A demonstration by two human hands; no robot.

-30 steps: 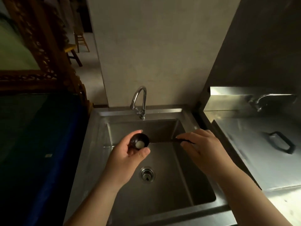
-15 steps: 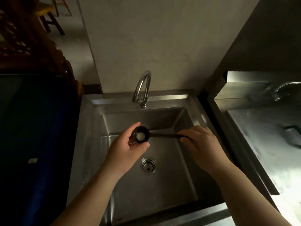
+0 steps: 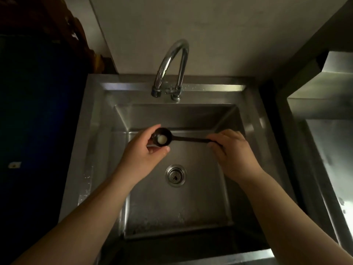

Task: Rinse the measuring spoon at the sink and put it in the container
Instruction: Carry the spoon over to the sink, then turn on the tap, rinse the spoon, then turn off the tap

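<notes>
Holding the measuring spoon (image 3: pixel 162 139) level over the sink (image 3: pixel 250 119), below and in front of the tap (image 3: pixel 172 67). Left hand (image 3: pixel 142 157) curled round the bowl, right hand (image 3: pixel 232 150) pinching the handle end. Something pale sitting in the bowl. No water running, so rinsing looks not yet begun. Next up, probably: freeing a hand for the tap. No container in sight.
</notes>
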